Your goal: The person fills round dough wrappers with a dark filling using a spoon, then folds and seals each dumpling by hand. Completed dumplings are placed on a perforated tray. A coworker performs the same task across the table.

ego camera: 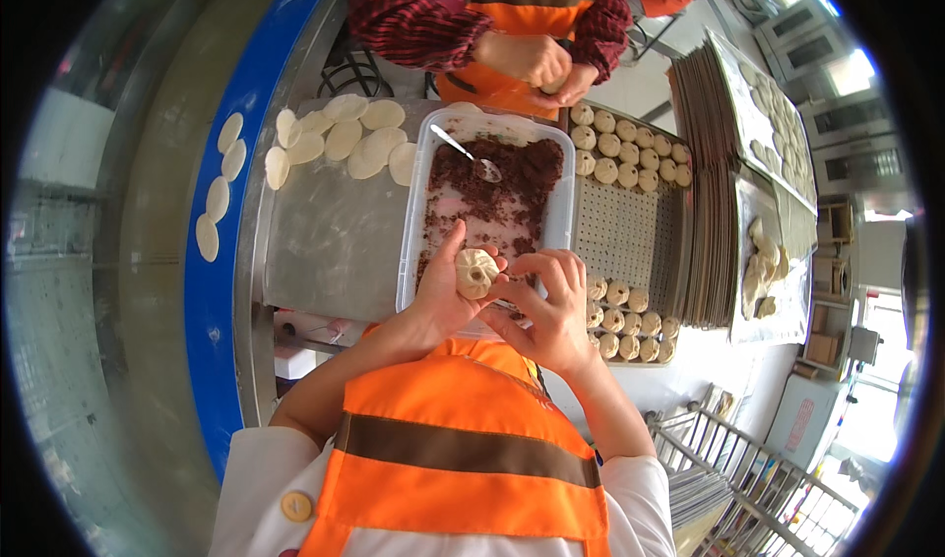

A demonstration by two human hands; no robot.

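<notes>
A pleated dough bun [477, 273] with a small hole at its top rests in my left hand [447, 291], held between the thumb and the fingers. My right hand [550, 302] is just to the right of the bun, fingers bent and apart, with nothing seen in it. Its index finger and thumb reach to the bun's lower right edge; whether they touch it is hard to tell. Below both hands stands a clear plastic tub [568, 210] with crumbly dark red filling [472, 180]. A metal spoon [487, 169] lies on the filling.
Flat dough rounds [343, 140] lie on the metal tabletop [332, 239], others [217, 200] on a blue belt edge [214, 321]. Right of the tub, a perforated tray [624, 221] carries rows of buns [627, 151] beside stacked trays [705, 188]. Opposite, a co-worker's hands [546, 70] hold dough.
</notes>
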